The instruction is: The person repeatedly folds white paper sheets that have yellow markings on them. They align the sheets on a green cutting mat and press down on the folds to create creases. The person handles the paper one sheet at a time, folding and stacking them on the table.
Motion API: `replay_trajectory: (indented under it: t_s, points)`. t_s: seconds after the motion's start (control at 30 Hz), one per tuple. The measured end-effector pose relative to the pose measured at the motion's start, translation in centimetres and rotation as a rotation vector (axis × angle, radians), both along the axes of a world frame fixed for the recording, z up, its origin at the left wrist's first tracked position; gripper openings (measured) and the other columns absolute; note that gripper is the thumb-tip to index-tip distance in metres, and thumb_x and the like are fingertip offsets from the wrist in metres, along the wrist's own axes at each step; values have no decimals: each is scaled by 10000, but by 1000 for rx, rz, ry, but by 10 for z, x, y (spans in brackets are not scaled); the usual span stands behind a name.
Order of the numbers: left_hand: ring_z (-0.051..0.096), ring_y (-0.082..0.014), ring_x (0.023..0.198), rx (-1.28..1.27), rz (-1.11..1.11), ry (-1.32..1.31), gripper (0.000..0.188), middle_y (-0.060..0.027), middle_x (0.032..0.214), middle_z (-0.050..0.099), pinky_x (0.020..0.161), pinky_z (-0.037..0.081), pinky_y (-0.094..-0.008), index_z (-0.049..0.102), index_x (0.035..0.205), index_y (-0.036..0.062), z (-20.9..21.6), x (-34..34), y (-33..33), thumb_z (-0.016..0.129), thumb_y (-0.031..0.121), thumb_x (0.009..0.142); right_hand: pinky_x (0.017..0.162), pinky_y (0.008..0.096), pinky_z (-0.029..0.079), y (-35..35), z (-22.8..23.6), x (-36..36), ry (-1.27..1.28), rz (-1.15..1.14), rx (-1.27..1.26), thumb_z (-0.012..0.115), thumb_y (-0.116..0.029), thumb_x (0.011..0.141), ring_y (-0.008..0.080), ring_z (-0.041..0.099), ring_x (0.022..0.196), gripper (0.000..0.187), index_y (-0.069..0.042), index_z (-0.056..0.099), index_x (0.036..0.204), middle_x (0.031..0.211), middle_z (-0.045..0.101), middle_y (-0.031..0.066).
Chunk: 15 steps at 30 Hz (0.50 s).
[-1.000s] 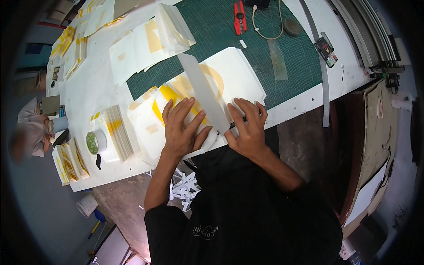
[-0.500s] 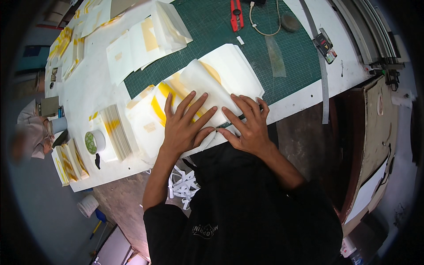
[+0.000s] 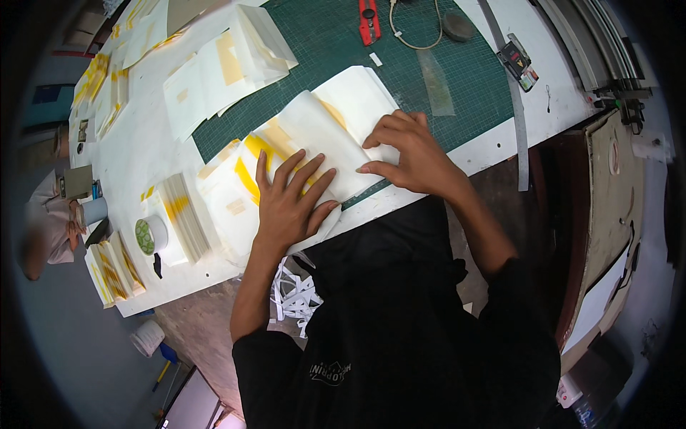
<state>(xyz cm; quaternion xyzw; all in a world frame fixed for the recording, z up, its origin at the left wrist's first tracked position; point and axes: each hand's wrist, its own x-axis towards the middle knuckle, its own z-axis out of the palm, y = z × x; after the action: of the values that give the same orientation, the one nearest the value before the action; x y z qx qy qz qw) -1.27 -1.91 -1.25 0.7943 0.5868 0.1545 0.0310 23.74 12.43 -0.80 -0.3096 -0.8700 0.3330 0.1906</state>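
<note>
My left hand (image 3: pixel 294 196) lies flat with fingers spread, pressing on white sheets with a yellow band (image 3: pixel 246 179). A curled whitish translucent sheet (image 3: pixel 318 132) bulges up beside its fingertips. At the right edge of that sheet is my right hand (image 3: pixel 413 154), its fingers bent and its thumb apart from them, with white paper showing in the gap. Beneath and beyond lies a stack of white paper (image 3: pixel 357 89) with a pale yellow print partly covered by the curled sheet. The paper rests partly on a green cutting mat (image 3: pixel 471 121).
A red cutter (image 3: pixel 369 25), a looped cable (image 3: pixel 418 44) and a dark round block (image 3: pixel 458 26) lie on the mat. Paper stacks (image 3: pixel 182 214) and a tape roll (image 3: pixel 151 234) stand at left. A metal ruler (image 3: pixel 522 146) crosses the right edge. A co-worker (image 3: pixel 53 222) is at far left.
My right hand has moved right and away from my left hand, along the curled sheet, and its fingers have bent. My left hand stays spread on the paper.
</note>
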Motion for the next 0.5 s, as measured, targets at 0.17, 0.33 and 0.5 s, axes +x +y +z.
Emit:
replay_trajectory:
  t_s: [0.17,0.33,0.5]
  points:
    - [496,-315,1447,-13,-44,10,451,21,1500,631,1273,120,-732,752,1359,339,2,1,1,713,509,944,1016,447,341,2,-2,-11,-69,-1,-3,953,-374,775,255,605,1079,401,-101,785,1015,1033,700,68]
    - [511,-301,1436,-10,-60,21,476,30,1496,640,1263,139,-731,765,1338,316,-1,-1,0,744,531,914,1029,409,343,8,1,-7,-68,35,-62,973,-372,742,222,615,1075,474,-72,776,1051,1017,686,38]
    - [510,-298,1445,-14,-48,24,482,35,1503,638,1259,148,-731,770,1322,286,-1,0,2,754,535,909,1037,413,345,15,6,-4,-105,76,-71,984,-343,720,245,611,1107,480,-80,769,1060,1022,682,47]
